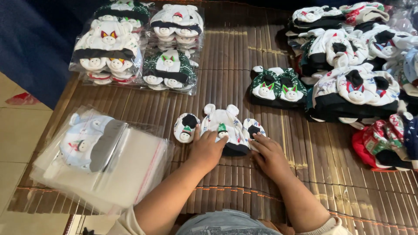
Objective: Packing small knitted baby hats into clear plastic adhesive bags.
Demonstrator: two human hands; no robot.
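Note:
A small white baby hat [225, 127] with two round ears and a black brim lies on the brown bamboo mat [226, 65]. A white mitten [186, 127] sits at its left and another [253, 127] at its right. My left hand [206, 150] rests flat on the hat's lower left edge, fingers spread. On the right side, my right hand [270, 154] touches the hat's brim and the right mitten with its fingertips. Neither hand grips anything.
A stack of clear plastic bags [126, 174], with one bagged light-blue set [85, 139] on it, lies at the left. Bagged sets [143, 48] are piled at the back left. A green loose set [276, 85] and heaps of loose sets [357, 65] fill the right.

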